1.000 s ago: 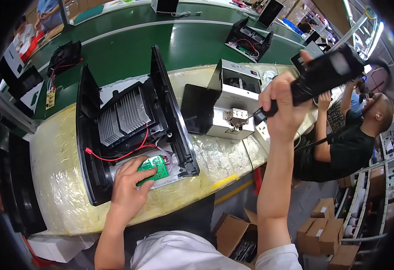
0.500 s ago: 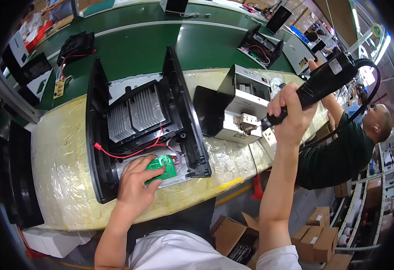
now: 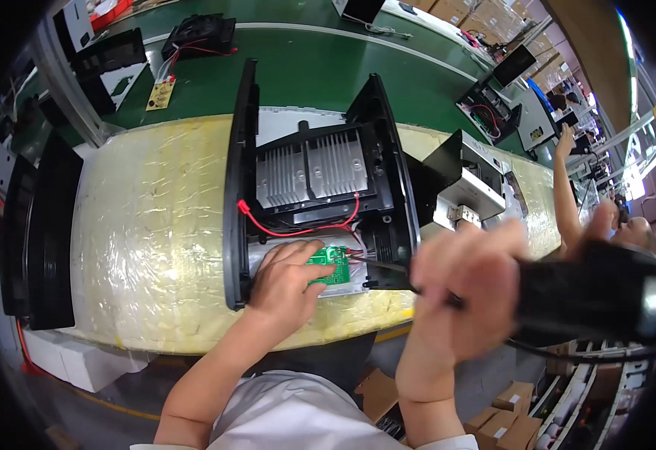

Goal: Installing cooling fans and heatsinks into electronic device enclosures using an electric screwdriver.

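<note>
A small green circuit board (image 3: 334, 265) lies at the near end of a black plastic housing (image 3: 238, 187), on its pale inner panel. My left hand (image 3: 286, 279) holds the board, with fingers and thumb resting along its left side. At the right, blurred by motion, my right hand (image 3: 466, 289) is wrapped round a black electric screwdriver (image 3: 590, 300). Its thin shaft (image 3: 384, 264) points left, and the tip is at or just above the board's right part. Behind the board sits a finned metal heatsink (image 3: 313, 169), with a red wire (image 3: 298, 229) looping before it.
Yellowish plastic film covers the padded bench (image 3: 148, 225). A metal box (image 3: 474, 180) stands right of the housing, and black panels (image 3: 50, 232) stand at the left. Beyond runs a green conveyor (image 3: 290, 67) carrying other units. A co-worker's arm (image 3: 565, 187) reaches in at the far right.
My right hand has lowered the screwdriver from beside the metal box to the circuit board. The view has shifted, so the housing appears farther right. My left hand stays on the board.
</note>
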Motion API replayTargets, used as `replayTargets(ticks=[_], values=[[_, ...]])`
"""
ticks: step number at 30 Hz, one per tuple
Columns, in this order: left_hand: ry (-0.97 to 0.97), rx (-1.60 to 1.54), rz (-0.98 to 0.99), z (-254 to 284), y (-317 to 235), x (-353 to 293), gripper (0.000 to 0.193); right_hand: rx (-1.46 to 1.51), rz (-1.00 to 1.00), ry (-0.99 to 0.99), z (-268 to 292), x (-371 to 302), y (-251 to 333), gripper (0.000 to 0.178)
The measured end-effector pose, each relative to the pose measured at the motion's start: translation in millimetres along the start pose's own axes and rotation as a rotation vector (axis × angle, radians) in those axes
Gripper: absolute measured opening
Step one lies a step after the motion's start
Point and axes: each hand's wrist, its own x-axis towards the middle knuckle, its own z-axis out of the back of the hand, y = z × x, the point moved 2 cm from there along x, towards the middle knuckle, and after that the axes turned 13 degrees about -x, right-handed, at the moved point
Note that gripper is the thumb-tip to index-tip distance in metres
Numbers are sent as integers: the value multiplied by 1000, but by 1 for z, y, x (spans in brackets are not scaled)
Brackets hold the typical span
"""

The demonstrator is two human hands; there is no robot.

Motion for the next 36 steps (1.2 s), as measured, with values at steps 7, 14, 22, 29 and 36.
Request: replayTargets(ticks=[7,14,22,29,36], values=[[12,-22,41,-3,0,-3,28,-133,22,-165,-33,-11,-45,54],[14,-20,60,-1,-3,-3,31,-51,-36,-89,-26,-13,-67,73],[14,-37,54,4,-3,-5,33,-110,-24,60,-30,-13,-69,68],[37,-42,52,6,-4,-4,30,-79,-62,87,-37,-12,-72,59],[43,-75,4,6,3,-4,30,-158,-56,-1,-31,-9,-47,50]])
